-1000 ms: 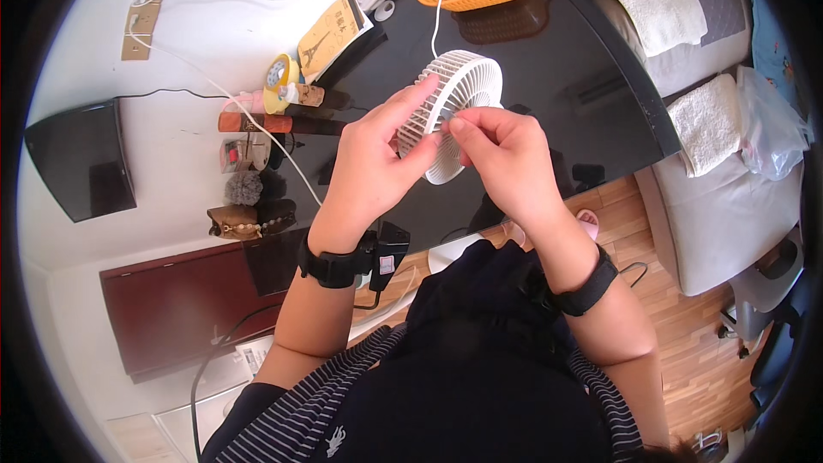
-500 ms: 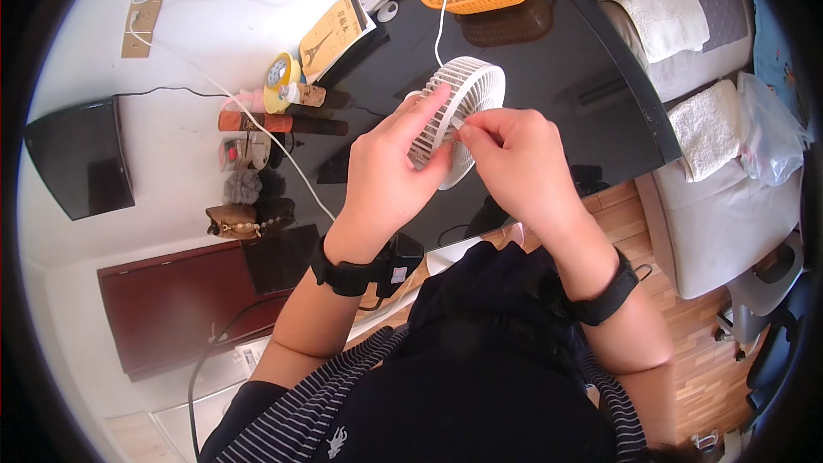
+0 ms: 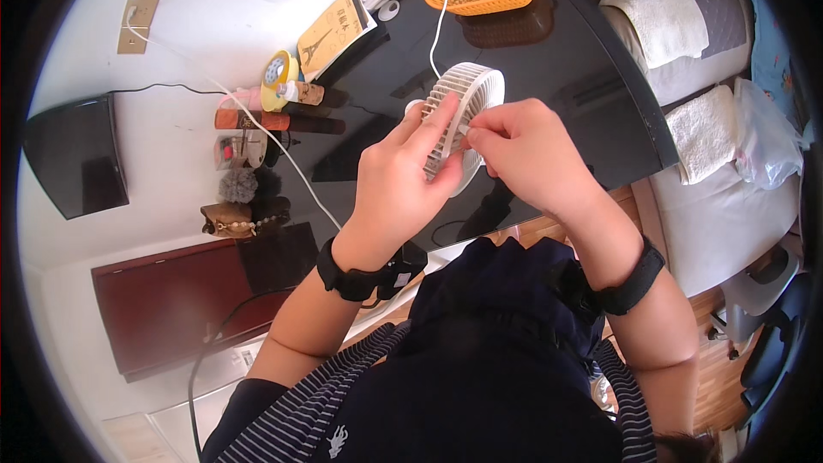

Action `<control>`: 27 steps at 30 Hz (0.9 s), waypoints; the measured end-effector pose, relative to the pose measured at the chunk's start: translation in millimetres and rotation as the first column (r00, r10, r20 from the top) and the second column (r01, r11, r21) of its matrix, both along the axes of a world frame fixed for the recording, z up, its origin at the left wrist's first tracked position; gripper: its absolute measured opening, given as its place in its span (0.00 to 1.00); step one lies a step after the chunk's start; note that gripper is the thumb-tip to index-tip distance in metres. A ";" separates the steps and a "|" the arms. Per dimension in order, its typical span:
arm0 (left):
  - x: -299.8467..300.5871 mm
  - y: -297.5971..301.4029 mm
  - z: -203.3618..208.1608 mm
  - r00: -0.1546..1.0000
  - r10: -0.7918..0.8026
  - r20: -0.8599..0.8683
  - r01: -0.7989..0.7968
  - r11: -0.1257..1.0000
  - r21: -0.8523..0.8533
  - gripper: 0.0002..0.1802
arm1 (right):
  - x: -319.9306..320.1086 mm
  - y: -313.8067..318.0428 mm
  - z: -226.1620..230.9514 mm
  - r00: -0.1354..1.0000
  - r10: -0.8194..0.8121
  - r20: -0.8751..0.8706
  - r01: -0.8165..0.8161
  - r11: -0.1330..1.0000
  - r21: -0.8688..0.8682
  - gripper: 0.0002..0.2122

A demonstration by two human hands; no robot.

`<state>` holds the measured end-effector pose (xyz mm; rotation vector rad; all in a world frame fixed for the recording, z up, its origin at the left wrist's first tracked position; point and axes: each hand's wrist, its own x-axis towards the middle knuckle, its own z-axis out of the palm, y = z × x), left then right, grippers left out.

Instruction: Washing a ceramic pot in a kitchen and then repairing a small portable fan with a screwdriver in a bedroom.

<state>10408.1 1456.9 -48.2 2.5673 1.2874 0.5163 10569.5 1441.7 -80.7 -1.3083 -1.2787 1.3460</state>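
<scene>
A small white fan with a slatted round cage is held on its side above the glossy black table. My left hand is wrapped round the back and lower edge of its cage, fingers pointing up along the slats. At the front rim, my right hand pinches a small white piece between thumb and forefinger. Whether that piece belongs to the fan or is separate, I cannot tell. A white cable runs down from the back to the top of the fan. Both wrists wear black bands.
An orange basket of round beans stands at the table's far edge. Along the wall are a notebook, tape rolls, a dark orange box, a grey pompom and a brown bag. A sofa with towels lies right.
My right hand has drawn slightly right and down, its fingers still pinched at the fan's rim. The fan and my left hand have shifted a little.
</scene>
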 end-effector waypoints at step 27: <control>-0.7 -0.9 -5.3 0.999 -0.048 -0.009 0.049 0.997 0.061 0.30 | -7.6 -9.1 -33.8 0.834 0.028 -0.551 -0.079 0.994 -0.069 0.07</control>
